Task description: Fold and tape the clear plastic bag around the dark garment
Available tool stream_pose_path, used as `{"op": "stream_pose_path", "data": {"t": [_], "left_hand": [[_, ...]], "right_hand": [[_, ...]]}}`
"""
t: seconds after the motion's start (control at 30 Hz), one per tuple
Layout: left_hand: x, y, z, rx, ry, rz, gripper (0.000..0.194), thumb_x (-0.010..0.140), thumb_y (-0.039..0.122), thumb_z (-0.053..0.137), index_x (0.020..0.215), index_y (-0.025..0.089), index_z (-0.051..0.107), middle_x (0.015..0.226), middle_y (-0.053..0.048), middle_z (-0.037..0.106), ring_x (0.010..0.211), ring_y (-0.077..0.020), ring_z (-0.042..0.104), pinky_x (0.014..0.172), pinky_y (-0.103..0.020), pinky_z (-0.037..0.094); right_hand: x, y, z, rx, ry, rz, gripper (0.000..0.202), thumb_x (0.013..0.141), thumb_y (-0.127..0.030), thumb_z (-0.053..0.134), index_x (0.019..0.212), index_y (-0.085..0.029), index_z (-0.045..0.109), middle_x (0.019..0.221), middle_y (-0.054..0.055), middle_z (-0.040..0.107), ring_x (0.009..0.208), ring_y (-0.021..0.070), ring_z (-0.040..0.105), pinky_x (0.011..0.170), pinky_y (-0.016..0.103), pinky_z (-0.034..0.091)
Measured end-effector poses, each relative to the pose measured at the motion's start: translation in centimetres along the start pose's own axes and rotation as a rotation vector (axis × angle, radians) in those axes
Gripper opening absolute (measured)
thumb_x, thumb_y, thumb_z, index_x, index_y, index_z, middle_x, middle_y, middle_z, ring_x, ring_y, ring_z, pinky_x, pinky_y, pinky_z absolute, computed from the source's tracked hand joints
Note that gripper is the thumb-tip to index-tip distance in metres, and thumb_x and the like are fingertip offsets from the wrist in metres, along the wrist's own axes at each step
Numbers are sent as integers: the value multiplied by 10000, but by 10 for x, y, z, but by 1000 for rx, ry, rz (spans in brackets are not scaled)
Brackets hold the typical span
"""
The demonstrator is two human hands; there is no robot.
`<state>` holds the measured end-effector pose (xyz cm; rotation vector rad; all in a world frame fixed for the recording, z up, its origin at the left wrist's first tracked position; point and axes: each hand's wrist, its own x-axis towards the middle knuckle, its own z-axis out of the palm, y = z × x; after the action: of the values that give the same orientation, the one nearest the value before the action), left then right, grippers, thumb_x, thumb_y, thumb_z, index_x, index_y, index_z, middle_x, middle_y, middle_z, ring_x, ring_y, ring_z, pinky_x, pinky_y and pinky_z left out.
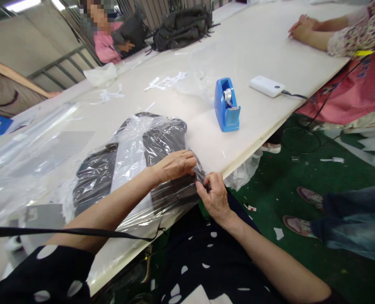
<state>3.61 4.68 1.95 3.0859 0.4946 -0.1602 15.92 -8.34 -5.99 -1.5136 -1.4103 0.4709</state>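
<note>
A dark backpack-like item with a white sheet across it lies inside a clear plastic bag (162,145) at the table's near edge. My left hand (177,164) reaches over the package, its fingers closed on the gathered plastic at the right end. Just below and to the right, my right hand (215,194) pinches the same end of the bag between thumb and fingers. Part of the plastic is hidden behind the fingers. A blue tape dispenser (227,105) stands upright on the table, beyond my hands to the right.
A white power bank (266,86) with a black cable lies near the table's right edge. Black backpacks (183,27) lie at the far side. White paper strips (166,81) and clear plastic sheets (32,147) are spread about. Other people stand around the table.
</note>
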Motion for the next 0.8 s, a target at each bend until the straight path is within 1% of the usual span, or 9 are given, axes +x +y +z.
{"op": "stream_pose_path", "data": {"t": [0.07,0.2,0.27,0.33,0.43,0.5,0.63,0.7,0.8], "left_hand": [[1,1,-2,-9,6,-1,134,824,250,542,741,146,528,776,-31,529,717,-138,479,648,-240,387],[-4,9,0,50,100,-7,100,828,228,500,853,143,545,886,-65,549,782,-164,504,682,-275,413],[-10,16,3,41,108,42,135,857,197,430,880,150,555,900,-72,559,779,-161,515,697,-292,427],[-18,23,7,-43,98,96,193,884,192,378,882,153,567,891,-76,575,779,-151,533,717,-289,449],[-30,30,19,-209,177,85,227,901,243,384,1018,150,556,1029,-106,583,948,-167,548,828,-303,468],[-36,31,27,-279,234,56,293,905,250,386,1158,144,491,1164,-128,541,1080,-181,509,905,-318,451],[-39,31,35,-245,157,62,375,896,198,360,1258,113,412,1249,-158,491,1169,-218,446,959,-363,413],[-38,32,34,-193,98,50,402,883,194,370,1278,121,397,1266,-157,480,1174,-245,432,951,-403,399],[-34,33,31,-162,39,22,425,869,198,389,1288,130,387,1299,-150,453,1178,-258,414,939,-408,379]], "right_hand": [[0,1,1,-3,-6,25,176,826,-297,484,732,-192,379,750,29,408,786,180,406,742,328,362],[-3,6,7,53,33,120,149,768,-271,489,753,-189,366,775,30,396,771,180,408,719,332,361],[-4,8,9,105,31,179,148,745,-271,488,788,-185,375,801,35,410,777,181,420,719,337,367],[-5,9,9,152,14,226,160,736,-282,487,812,-182,388,820,37,425,786,183,431,726,340,372],[-4,10,8,194,1,291,189,721,-310,507,813,-178,408,818,33,434,774,178,438,726,338,377],[-3,10,7,223,-13,331,211,713,-327,531,815,-175,426,817,29,442,752,168,439,712,326,383],[-4,11,5,237,-12,300,241,734,-345,554,866,-171,450,853,38,467,785,167,458,707,309,394],[-5,10,4,220,-5,259,249,755,-347,550,899,-167,455,881,50,479,825,174,469,731,312,398],[-5,9,3,209,-12,257,249,783,-361,534,921,-165,463,890,52,488,835,174,478,756,320,398]]}}
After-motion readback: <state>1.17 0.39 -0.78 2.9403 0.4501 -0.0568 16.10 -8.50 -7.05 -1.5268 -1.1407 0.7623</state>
